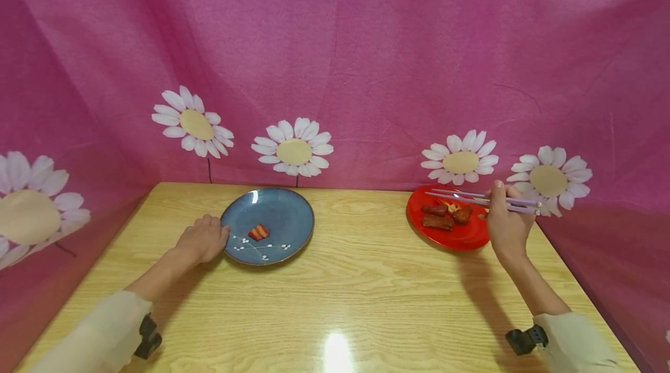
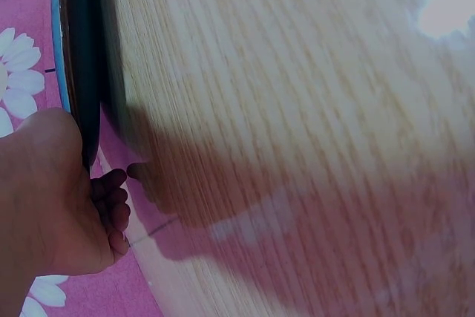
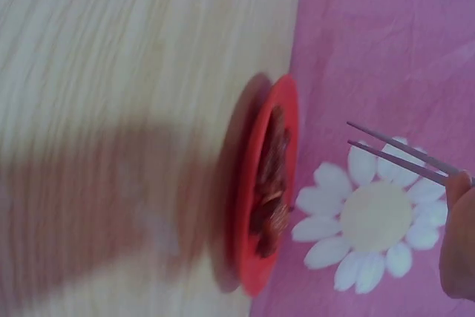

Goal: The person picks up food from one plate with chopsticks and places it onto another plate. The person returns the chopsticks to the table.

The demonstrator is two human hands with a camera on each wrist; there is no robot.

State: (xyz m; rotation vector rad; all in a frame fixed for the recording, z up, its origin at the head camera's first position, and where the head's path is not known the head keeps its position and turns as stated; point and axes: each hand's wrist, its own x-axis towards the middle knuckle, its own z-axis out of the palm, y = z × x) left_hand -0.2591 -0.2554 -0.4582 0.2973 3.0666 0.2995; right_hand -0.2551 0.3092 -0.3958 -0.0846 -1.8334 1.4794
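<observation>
My right hand (image 1: 509, 224) holds a pair of lilac chopsticks (image 1: 510, 204) above the red plate (image 1: 455, 240). Their tips stand slightly apart with nothing between them, as the right wrist view also shows. On that plate lie several reddish-brown pieces of meat (image 1: 437, 222), with some yellow-orange shreds (image 1: 451, 207) behind them. To the left, a blue plate (image 1: 282, 216) with white blossom decoration carries one small striped piece of meat (image 1: 259, 233). My left hand (image 1: 204, 237) rests at this plate's left edge, thumb against the rim, fingertips low beside it in the left wrist view.
Both plates stand toward the back of the light wooden table (image 1: 356, 280). A pink cloth (image 1: 366, 70) with large white daisies hangs behind and along both sides. Black devices (image 1: 526, 339) are strapped at both wrists over pale sleeves.
</observation>
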